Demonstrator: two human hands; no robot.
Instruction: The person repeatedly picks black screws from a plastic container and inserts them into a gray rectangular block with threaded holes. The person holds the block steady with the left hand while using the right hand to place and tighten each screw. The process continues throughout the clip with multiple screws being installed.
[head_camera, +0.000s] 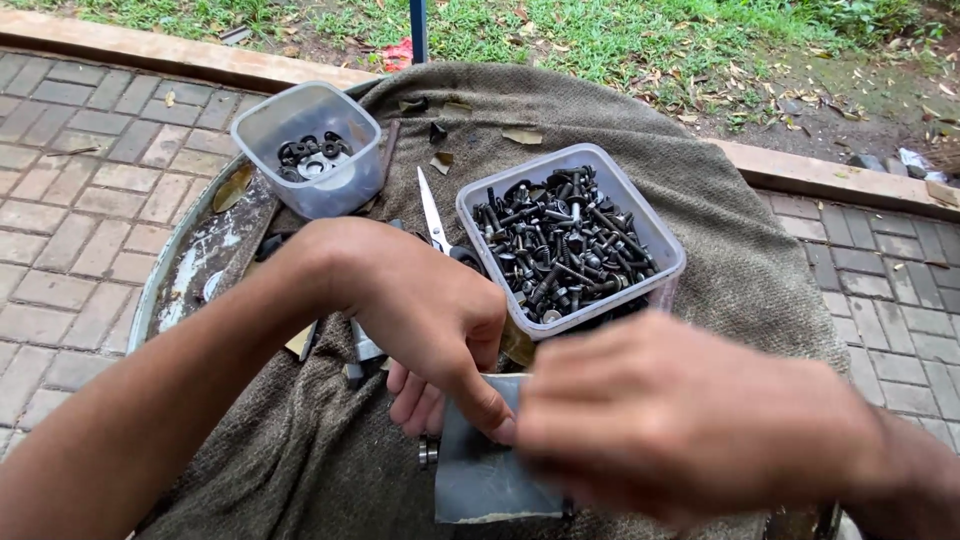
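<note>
At the near edge of the desk, a grey pouch (485, 470) lies flat on the brown cloth (700, 210), with both hands over its top edge. The left hand (425, 320) pinches the pouch's upper left corner, thumb pressed down on it and fingers curled beneath, so this grip is closed on the pouch. The right hand (680, 420) is blurred and covers the pouch's right side; whether its grip is closed or loose I cannot tell. To work the opening well, it looks wise to keep the left pinch firm on the corner and the pouch flat, so nothing small spills onto the cloth. A small metal nut (428, 452) sits just beside the pouch's left edge, below the left fingers. Beyond the hands, toward the middle of the desk, stands a clear tub (655, 235) full of dark bolts (560, 245). Scissors (434, 215) lie just left of it. Nearer the far left edge stands a smaller tub (300, 195) holding washers (312, 156). Brick paving (70, 200) surrounds the desk, with grass (600, 40) beyond.
</note>
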